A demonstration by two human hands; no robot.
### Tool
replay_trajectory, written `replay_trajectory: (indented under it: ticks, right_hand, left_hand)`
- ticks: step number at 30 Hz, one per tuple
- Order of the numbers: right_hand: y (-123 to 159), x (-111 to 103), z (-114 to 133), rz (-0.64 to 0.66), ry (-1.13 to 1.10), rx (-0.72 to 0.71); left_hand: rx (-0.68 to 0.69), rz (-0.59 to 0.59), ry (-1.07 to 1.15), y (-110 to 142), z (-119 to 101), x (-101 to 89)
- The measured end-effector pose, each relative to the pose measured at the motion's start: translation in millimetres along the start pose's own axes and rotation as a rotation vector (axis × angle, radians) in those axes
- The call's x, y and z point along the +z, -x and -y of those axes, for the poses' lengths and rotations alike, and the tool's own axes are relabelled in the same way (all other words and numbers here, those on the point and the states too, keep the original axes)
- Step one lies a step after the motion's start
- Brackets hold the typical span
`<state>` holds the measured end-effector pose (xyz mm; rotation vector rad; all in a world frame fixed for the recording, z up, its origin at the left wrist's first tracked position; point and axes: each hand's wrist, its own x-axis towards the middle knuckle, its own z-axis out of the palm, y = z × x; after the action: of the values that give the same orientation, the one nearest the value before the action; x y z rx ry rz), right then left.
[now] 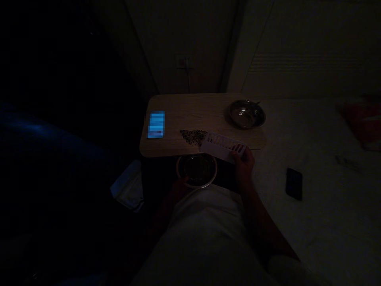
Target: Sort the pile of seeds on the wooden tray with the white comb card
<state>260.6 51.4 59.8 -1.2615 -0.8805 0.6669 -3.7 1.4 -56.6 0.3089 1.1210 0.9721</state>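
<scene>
My right hand [245, 163] grips the right end of a pale, flat plastic piece with a row of slots [218, 147], tilted over the table's front edge. Touching or close to its left end is a spread pile of small dark grains [193, 137] on the wooden tabletop [190, 109]. Just below the table edge, a metal bowl [197, 171] sits close to my body. My left hand [181, 186] holds the bowl's lower left rim, its fingers mostly lost in the dark. What lies inside the bowl is too dim to make out.
A shiny metal bowl [247, 114] with a handle-like piece stands at the table's back right. A lit phone screen [156, 124] is at the left. On the pale bedding to the right lies a dark phone [294, 184]. A wall socket [183, 61] with a cable is behind.
</scene>
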Motion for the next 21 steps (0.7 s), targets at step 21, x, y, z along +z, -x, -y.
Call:
replay_trajectory:
  ticks: [21]
  right_hand:
    - [-5.3, -3.5, -1.6, -0.052, -0.033, -0.05]
  left_hand:
    - [-0.024, 0.018, 0.002, 6.2, -6.6, 17.6]
